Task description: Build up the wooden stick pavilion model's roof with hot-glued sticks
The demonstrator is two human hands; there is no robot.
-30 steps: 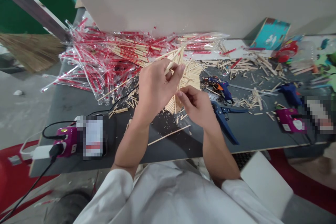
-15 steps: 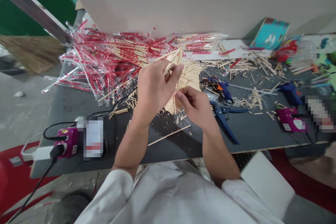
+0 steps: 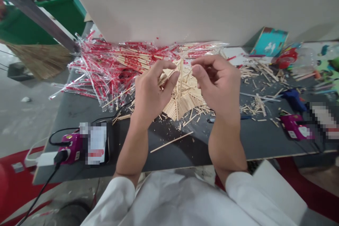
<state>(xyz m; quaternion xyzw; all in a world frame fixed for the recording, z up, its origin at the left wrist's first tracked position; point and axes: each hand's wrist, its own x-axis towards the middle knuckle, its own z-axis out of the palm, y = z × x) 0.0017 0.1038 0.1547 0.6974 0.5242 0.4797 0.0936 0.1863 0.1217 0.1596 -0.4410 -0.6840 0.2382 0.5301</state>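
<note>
A peaked model built of pale wooden sticks (image 3: 182, 104) stands on the dark table between my hands. Its base is a panel of sticks laid side by side, and slanting sticks rise to a point. My left hand (image 3: 155, 93) is closed around slanting sticks at the model's upper left, thumb and forefinger near the peak. My right hand (image 3: 219, 84) is raised just right of the peak, thumb and fingertips pinched together. Whatever is in that pinch is too small or hidden to name. A loose stick (image 3: 171, 142) lies on the table in front of the model.
Chopsticks in red-and-clear wrappers (image 3: 103, 67) are heaped at the back left. Stick offcuts (image 3: 258, 106) and a blue glue gun (image 3: 293, 99) lie to the right. Purple power adapters (image 3: 71, 147) and phones sit at both sides. A pale board (image 3: 185, 17) rises behind the table.
My right hand has moved up and to the right, off the model's lower part, and now covers most of the blue cutter. My left hand stays at the model's upper left. The view has tilted up slightly.
</note>
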